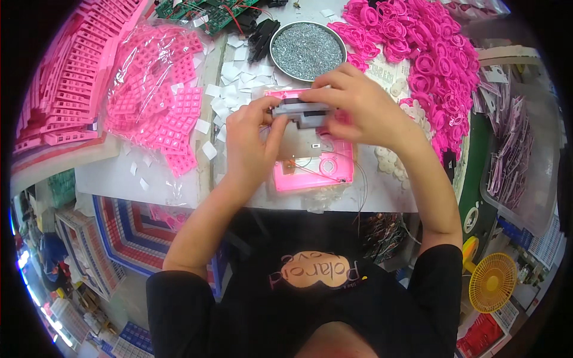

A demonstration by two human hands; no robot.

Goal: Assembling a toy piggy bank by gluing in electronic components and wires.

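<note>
Fingers (275, 133) hold a blocky grey part (299, 110) over a smooth pink casing (307, 182).

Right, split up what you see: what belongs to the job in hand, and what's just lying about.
Seems to belong:
grey part, pinched in the left hand
open pink casing beneath it
perhaps the small metal pieces

Seemingly just lying about:
yellow fan
red, white and blue baskets

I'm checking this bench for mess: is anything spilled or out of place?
The small white squares look untidy: they lie scattered left of the round bowl, with strays beside the pink keypads, rather than in a stack. The pink casing shows no obvious damage, though it is partly hidden.
</note>
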